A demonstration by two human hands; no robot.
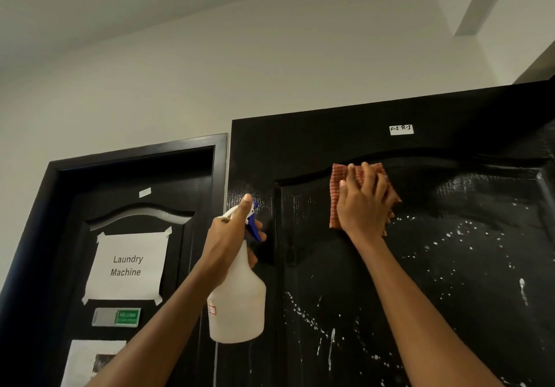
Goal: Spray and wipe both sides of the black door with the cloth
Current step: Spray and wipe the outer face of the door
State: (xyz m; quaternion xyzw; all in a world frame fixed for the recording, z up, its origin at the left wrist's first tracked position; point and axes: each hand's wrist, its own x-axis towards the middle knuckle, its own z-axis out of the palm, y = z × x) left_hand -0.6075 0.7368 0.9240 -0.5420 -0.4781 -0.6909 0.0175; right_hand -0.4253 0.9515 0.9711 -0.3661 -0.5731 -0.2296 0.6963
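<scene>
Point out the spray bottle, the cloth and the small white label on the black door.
spray bottle (240,305): head view, on its white body below the left hand.
cloth (338,176): head view, on its upper left corner beside the right hand.
white label (401,129): head view, at its centre.

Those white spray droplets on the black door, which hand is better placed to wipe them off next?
The right hand. It already presses the checked cloth flat on the door, just above the droplets. The left hand is busy gripping the spray bottle.
</scene>
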